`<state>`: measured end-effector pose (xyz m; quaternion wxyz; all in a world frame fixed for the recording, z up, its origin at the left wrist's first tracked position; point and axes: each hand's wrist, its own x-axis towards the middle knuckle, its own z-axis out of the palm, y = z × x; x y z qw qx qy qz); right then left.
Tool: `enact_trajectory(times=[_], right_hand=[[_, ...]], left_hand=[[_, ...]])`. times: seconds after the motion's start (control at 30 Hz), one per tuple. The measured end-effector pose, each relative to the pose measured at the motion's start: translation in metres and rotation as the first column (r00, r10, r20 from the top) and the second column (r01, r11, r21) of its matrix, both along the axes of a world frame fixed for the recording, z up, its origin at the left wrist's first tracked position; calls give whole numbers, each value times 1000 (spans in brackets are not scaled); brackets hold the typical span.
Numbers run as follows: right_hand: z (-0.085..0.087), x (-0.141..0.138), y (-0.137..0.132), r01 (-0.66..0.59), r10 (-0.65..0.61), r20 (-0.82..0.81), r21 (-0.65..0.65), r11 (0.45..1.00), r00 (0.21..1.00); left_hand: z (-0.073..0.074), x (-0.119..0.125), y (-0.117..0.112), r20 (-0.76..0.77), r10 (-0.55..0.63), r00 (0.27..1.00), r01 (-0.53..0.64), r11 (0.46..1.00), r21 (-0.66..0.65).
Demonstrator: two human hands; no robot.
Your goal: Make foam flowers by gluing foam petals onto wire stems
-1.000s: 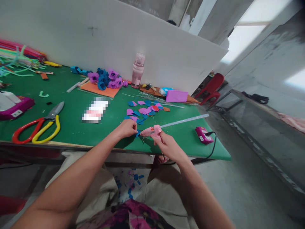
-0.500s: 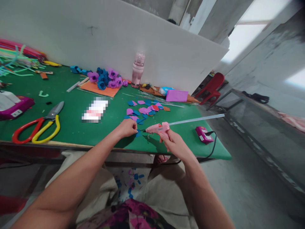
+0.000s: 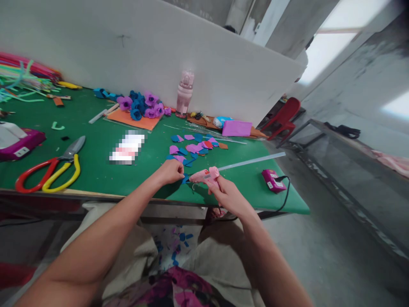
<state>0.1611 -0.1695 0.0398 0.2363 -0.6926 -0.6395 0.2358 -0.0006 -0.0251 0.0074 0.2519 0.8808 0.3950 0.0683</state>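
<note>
At the near edge of the table, the left hand pinches a blue piece tightly — the right hand wraps round the glue gun, its nozzle right by the piece. Cutouts lie just beyond — scissors well to the left.

- Pink, pistol-shaped glue gun with a small red mark
- Long, translucent whitish glue stick
- Small, flat blue piece
- Scattered flat, rounded pieces, mostly pinkish purple and blue
- Big metal scissors: grey blades, one handle red, the other yellow
- Purple and deep-blue cup-shaped flowers
- Flat orange sheet
- Plain green, flat-topped bench
- Tall, pale pink bottle
- Cloth garment, blotched magenta and dark
</note>
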Motion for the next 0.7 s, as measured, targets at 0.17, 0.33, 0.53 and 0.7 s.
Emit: enact_trajectory(times=[0.17, 0.33, 0.53, 0.7], right_hand=[[-1, -6, 2, -27, 27, 12, 13, 1000, 1000], [-3, -9, 5, -37, 36, 43, 22, 999, 998], [-3, -7, 4, -33, 31, 54, 33, 999, 998], [-3, -4, 3, -13, 12, 38, 18, 1000, 999]], left_hand=[[2, 0, -1, -7, -4, 1000, 4, 1000, -3], [1, 0, -1, 6, -7, 1000, 7, 1000, -4], [1, -1, -1, 17, -4, 1000, 3, 1000, 6], [2, -1, -1, -4, -8, 1000, 8, 1000, 3]])
